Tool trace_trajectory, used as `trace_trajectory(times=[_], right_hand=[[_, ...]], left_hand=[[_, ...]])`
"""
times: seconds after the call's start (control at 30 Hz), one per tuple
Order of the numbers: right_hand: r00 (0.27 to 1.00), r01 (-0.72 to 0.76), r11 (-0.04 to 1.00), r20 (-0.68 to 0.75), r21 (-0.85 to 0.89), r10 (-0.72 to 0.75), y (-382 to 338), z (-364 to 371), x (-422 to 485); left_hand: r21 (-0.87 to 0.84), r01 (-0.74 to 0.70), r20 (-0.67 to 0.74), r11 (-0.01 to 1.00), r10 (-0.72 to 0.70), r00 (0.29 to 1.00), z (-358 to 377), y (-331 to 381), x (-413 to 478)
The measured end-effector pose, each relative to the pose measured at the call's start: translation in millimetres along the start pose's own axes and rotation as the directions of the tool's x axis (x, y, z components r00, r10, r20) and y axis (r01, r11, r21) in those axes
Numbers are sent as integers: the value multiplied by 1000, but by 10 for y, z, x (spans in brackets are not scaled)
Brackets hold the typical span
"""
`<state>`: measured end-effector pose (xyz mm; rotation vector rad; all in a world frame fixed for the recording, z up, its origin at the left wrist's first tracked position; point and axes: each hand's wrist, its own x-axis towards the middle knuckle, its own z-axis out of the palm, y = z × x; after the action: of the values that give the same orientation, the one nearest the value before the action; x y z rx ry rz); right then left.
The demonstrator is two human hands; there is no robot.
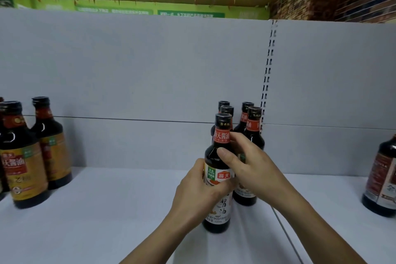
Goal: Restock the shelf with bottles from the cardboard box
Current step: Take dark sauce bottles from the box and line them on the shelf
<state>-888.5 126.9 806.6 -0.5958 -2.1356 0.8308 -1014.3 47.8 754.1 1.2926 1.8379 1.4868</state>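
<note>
Both hands are on one dark soy-sauce bottle [222, 175] at the front of the white shelf [107, 210]. The left hand [197, 193] grips its labelled body from the left side. The right hand [250, 169] wraps round the shoulder just under the red neck band, with the thumb across the front. The bottle is upright, and its base looks to be on the shelf or just touching down; the picture does not settle which.

Four bottles [254, 130] of the same kind stand close behind it in two short rows, next to the slotted upright of the back panel [150, 70]. The held bottle goes in front of the left row, so it appears to be the fifth in this block.

Yellow-label bottles [23, 161] stand well apart at the left edge, and a lone bottle [381, 182] stands at the far right. These seem to be other products.

The restocking looks to be at an early or middle stage. A small block is in place, while bare shelf runs wide to the left of it and in front. What is left is to let go of this bottle, probably put one beside it to even the rows, and keep fetching more. The box is out of view, so how many bottles remain cannot be told.
</note>
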Motion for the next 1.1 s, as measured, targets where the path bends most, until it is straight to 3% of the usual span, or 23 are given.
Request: trace_trajectory(times=[0.4, 0.7, 1.1], right_hand=[[991, 61, 991, -114, -116, -74, 306, 37, -89], [995, 39, 993, -90, -113, -49, 389, -14, -50], [998, 41, 997, -52, -61, -44, 453, -35, -17]], left_hand=[[41, -25, -46, 999, 27, 999, 165, -26, 90], [43, -30, -85, 999, 34, 996, 225, -61, 114], [67, -108, 11, 992, 107, 994, 225, -247, 90]])
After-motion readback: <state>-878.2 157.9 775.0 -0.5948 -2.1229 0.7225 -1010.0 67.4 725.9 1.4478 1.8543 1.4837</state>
